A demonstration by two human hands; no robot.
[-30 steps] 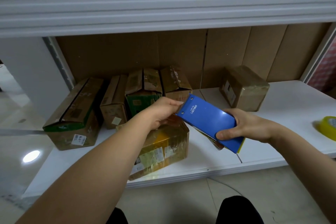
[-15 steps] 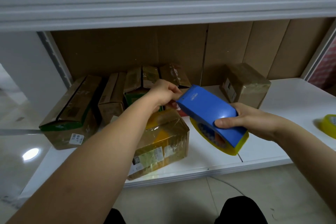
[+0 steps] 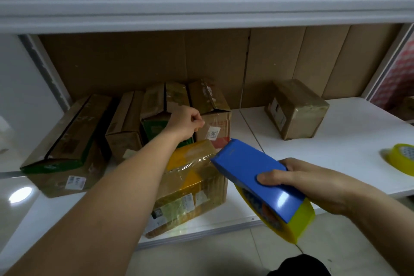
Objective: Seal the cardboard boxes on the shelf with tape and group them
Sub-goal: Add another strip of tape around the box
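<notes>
Over the front box (image 3: 192,186), right hand (image 3: 313,186) grips dispenser (image 3: 257,177); left hand (image 3: 187,122) pinches stretched tape (image 3: 192,162).

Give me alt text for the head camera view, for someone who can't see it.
A right hand grips a blue tape dispenser loaded with yellow tape, its front end at the front cardboard box on a white shelf. The left hand pinches a clear strip pulled back toward four boxes behind.
</notes>
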